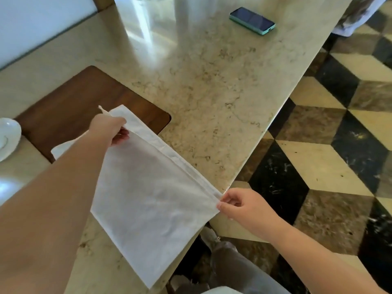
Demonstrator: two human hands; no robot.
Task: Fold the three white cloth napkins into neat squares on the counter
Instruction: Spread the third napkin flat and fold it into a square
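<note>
Above near corner of surface (212, 92): napkin (148, 198) held taut, already doubled into long rectangle. Long axis runs diagonally, far-left to near-right. Left hand (114, 130) pinches far corner over wooden board (84, 102); right hand (239, 206) pinches near corner past surface edge. Lower half drapes on surface. Next fold likely brings the two hands together.

A dining or kitchen area of a home or restaurant is suggested by a polished beige marble counter (212, 85), a dark wooden board (84, 102) set on it, a white plate (8, 136), and a cube-patterned marble floor (339, 134).
</note>
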